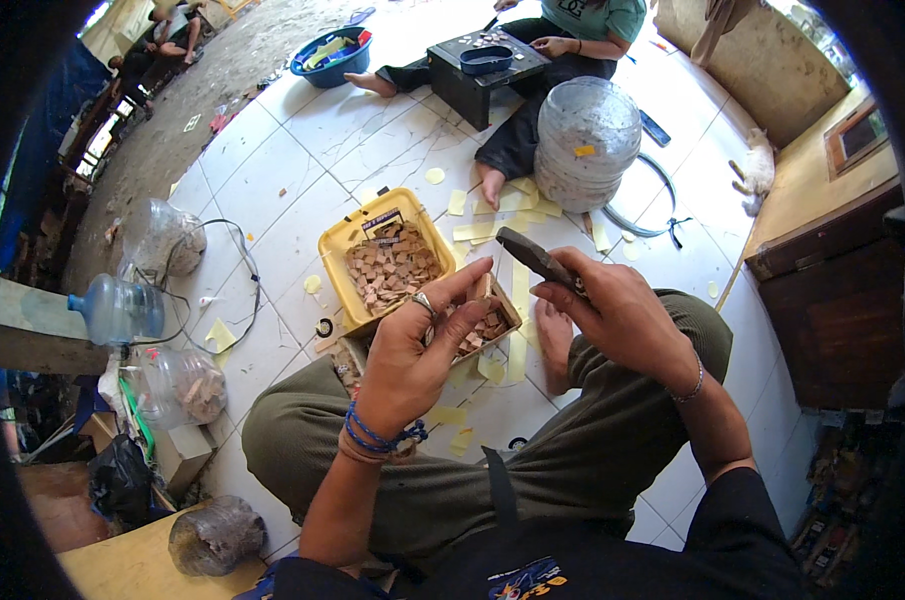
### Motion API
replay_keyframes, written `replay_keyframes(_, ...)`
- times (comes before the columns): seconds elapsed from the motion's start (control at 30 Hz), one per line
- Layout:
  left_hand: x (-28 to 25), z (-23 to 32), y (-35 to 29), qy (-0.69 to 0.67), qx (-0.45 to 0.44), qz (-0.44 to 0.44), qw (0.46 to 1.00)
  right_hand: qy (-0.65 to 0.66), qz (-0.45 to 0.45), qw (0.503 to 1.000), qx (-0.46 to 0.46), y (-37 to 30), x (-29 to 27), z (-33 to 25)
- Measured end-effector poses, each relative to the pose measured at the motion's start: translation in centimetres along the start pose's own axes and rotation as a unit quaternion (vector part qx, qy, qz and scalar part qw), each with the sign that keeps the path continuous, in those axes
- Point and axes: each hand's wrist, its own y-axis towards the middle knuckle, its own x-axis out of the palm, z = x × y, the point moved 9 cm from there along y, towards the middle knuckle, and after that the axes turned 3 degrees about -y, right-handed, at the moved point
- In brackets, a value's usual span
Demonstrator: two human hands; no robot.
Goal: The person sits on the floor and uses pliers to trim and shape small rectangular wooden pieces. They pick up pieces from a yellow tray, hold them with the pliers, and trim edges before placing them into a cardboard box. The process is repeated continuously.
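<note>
My left hand [413, 360], with a ring and blue cord bracelets, pinches a small tan wooden piece [489, 284] between thumb and fingers. Close by on the right, my right hand [623, 315] is closed round a dark grey flat bar [535, 257] with a rounded end; its exact kind is unclear. The bar is tilted, its free end pointing toward the far left, near the wooden piece. Beneath my hands a shallow box [513, 322] holds many small wooden pieces, partly hidden by my left hand. Just beyond it sits a yellow tub [330, 262] of similar wooden squares.
Pale yellow paper strips [519, 290] litter the white tiled floor [303, 215]. A large clear plastic container [588, 150] stands ahead, beside a co-worker at a small black table [460, 95]. Plastic bottles [123, 310] lie at left; a cat [758, 165] lies at far right.
</note>
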Motion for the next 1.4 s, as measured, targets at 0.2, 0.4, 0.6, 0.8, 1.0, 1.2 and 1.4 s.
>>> replay_keyframes(0.2,0.0,-0.9,-0.1,-0.072,-0.056,-0.010,0.996,-0.004,0.000,1.000,0.012,0.1,0.0,0.0)
replay_keyframes(0.4,-0.6,-0.9,-0.1,-0.003,-0.070,0.016,0.997,-0.020,0.005,1.000,0.001,0.1,-0.1,-0.4)
replay_keyframes(0.6,-0.4,-0.6,-0.2,-0.032,-0.046,0.025,0.998,-0.045,0.013,0.999,0.008,0.2,0.0,-0.5)
replay_keyframes(0.8,-0.4,-0.2,-0.1,-0.015,-0.027,0.019,0.999,-0.034,0.020,0.999,-0.017,0.0,0.2,-1.0)
replay_keyframes(1.0,-0.2,-0.4,-0.1,-0.053,-0.041,0.021,0.998,-0.024,0.016,0.999,-0.026,0.0,0.2,-1.0)
replay_keyframes(1.2,0.3,-0.7,-0.4,-0.115,-0.087,0.000,0.990,-0.039,0.024,0.999,-0.027,0.0,0.1,-1.0)
replay_keyframes(1.4,0.5,-0.9,-0.2,-0.135,-0.098,-0.003,0.986,-0.058,0.024,0.997,-0.033,0.0,0.2,-1.1)
